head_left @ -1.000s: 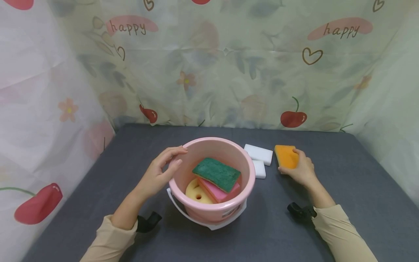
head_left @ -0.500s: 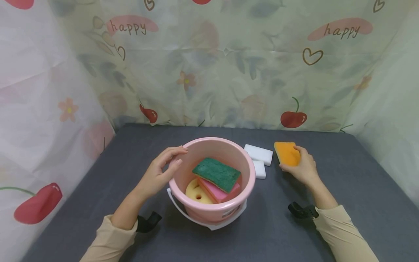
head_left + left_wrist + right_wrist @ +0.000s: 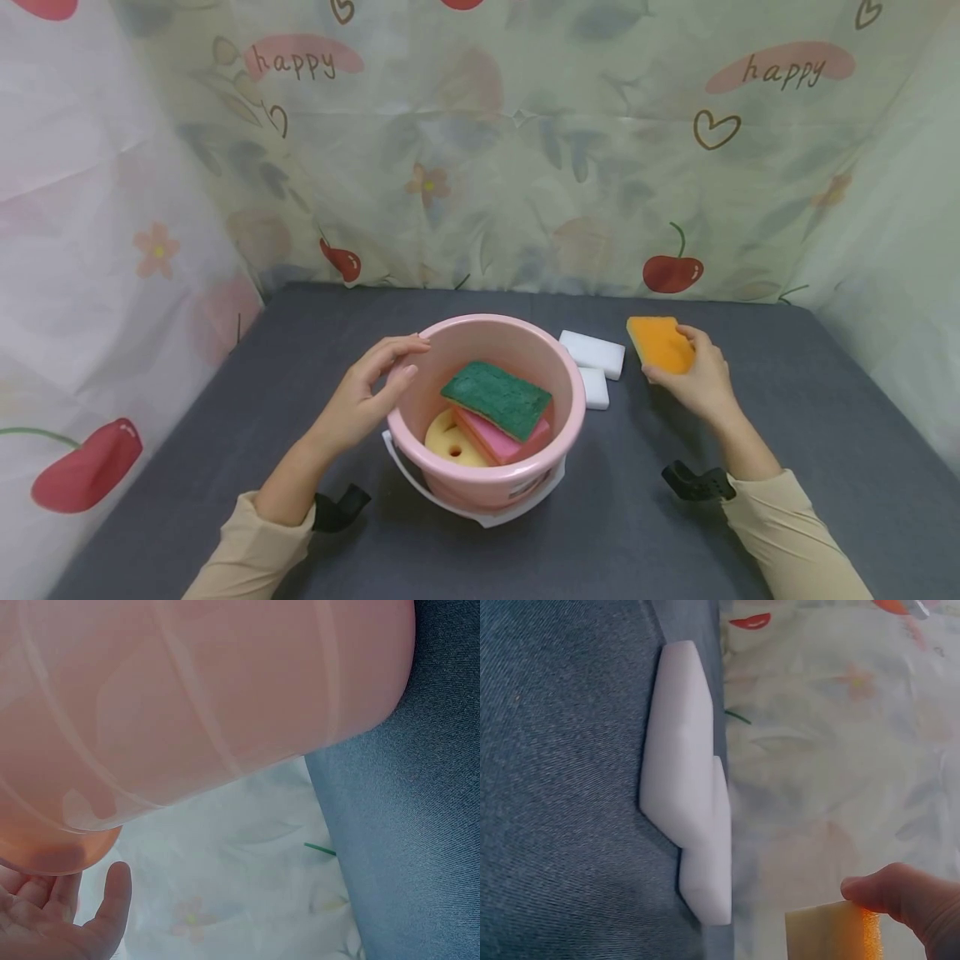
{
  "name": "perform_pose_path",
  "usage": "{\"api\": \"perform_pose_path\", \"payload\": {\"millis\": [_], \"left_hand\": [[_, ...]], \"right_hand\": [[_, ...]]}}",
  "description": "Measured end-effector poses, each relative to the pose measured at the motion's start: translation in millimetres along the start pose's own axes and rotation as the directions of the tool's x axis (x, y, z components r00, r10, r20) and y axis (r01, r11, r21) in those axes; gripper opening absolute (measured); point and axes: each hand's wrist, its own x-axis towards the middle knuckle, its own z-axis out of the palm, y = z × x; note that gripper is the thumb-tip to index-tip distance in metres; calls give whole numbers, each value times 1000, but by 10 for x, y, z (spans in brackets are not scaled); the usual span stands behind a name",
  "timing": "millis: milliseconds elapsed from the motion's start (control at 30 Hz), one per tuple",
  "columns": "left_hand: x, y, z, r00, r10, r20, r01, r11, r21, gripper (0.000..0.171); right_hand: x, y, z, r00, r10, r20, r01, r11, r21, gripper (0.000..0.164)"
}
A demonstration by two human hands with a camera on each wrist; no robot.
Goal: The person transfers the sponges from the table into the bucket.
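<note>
My right hand (image 3: 701, 375) pinches an orange sponge (image 3: 662, 343) between thumb and fingers, above the table right of the bucket. In the right wrist view the thumb presses the edge of this sponge (image 3: 832, 930), whose other layer is pale. At the left rim of a pink bucket (image 3: 486, 487) is my left hand (image 3: 363, 392), fingers loosely bent and thumb apart from them. The left wrist view has the fingertips by the rim, partly hidden. Inside the bucket a green scouring sponge (image 3: 497, 400) lies on a pink sponge (image 3: 487, 433), beside a round yellow sponge (image 3: 444, 442).
Two white sponge blocks (image 3: 594, 354) lie behind and right of the bucket on the dark table (image 3: 615, 533). The bucket's white handle (image 3: 483, 521) hangs down in front. A patterned curtain (image 3: 517, 167) closes off the back and sides.
My right hand has raised the orange sponge off the table, moving slightly up and to the right in view. The left hand and the bucket have stayed put.
</note>
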Motion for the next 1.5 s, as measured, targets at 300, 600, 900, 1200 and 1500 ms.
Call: {"api": "perform_pose_path", "payload": {"millis": [300,600,900,1200,1500], "left_hand": [[1,-1,-2,1000,-4,4,4,1000,-1,31],[1,18,-2,1000,-6,1,6,1000,2,31],[-1,23,-5,1000,-7,0,7,1000,6,31],[-2,24,-5,1000,-8,0,8,1000,7,31],[-3,20,-1,1000,-10,0,10,1000,7,31]], "right_hand": [[-34,-89,-82,998,-55,-15,56,998,28,81],[-90,-205,-150,994,-105,-26,106,992,65,78],[-159,-329,-203,993,-116,-18,118,989,93,79],[-224,-416,-234,992,-128,-22,130,986,109,80],[-291,-498,-279,987,-158,-21,160,980,122,79]]}}
